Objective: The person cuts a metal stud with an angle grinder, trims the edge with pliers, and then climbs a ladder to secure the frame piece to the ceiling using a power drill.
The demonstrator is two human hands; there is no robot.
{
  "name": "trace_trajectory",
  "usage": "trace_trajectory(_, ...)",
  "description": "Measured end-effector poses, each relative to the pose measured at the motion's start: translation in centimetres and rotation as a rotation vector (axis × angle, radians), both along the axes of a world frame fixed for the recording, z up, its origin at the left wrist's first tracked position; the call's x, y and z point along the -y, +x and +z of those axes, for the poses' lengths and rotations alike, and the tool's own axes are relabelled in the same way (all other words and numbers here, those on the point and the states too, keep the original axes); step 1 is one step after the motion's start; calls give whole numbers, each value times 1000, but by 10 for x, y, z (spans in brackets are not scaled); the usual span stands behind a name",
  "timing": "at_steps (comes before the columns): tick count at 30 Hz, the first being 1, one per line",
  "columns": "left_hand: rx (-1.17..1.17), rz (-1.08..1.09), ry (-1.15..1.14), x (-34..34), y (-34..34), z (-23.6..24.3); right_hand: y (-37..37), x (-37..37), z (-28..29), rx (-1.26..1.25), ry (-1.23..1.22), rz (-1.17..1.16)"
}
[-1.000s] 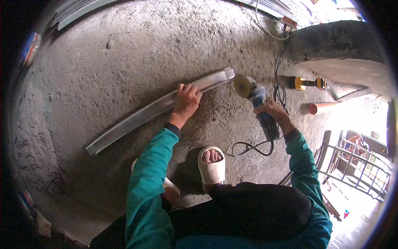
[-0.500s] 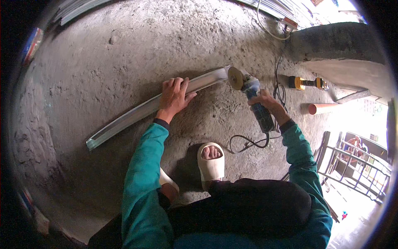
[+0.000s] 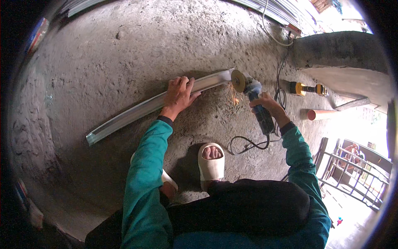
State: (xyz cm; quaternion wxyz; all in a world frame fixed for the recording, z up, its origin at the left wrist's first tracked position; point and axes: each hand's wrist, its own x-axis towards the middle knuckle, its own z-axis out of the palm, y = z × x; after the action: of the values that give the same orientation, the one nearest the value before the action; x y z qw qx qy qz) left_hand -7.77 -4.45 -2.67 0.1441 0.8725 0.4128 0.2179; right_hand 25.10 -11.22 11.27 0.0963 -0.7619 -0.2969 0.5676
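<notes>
Metal channel (image 3: 211,81) lies on the concrete floor (image 3: 124,50), the left hand (image 3: 177,94) curled over it near its middle. At its right end the right hand (image 3: 269,105) grips an angle grinder (image 3: 262,118); sparks (image 3: 235,100), absent a moment ago, now spray there, so I judge the disc (image 3: 238,81) is biting. Farther right of the channel lies a yellow power tool (image 3: 297,88).

Person here's got teal long sleeves (image 3: 147,151) on, ending in snug dark cuffs (image 3: 165,120), plus black pants (image 3: 253,207) and chunky cream slides (image 3: 212,169), smooth and rounded, toes (image 3: 212,153) poking out the open front. Both hands (image 3: 178,94) are bare.
</notes>
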Motion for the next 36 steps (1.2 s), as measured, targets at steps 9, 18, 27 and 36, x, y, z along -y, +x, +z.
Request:
trace_trajectory(9, 63, 0, 25, 1, -5, 1, 39, 19, -44, -219, 251, 150)
trace_trajectory(18, 124, -2, 13, 6, -11, -9, 59, 25, -71, -56, 273, 503)
trace_trajectory(27, 48, 9, 14, 10, -21, 4, 20, 25, -23, -72, 24, 61)
trace_trajectory(36, 133, 107, 50, 19, 1, 54, 29, 69, 41, -94, 160, -165)
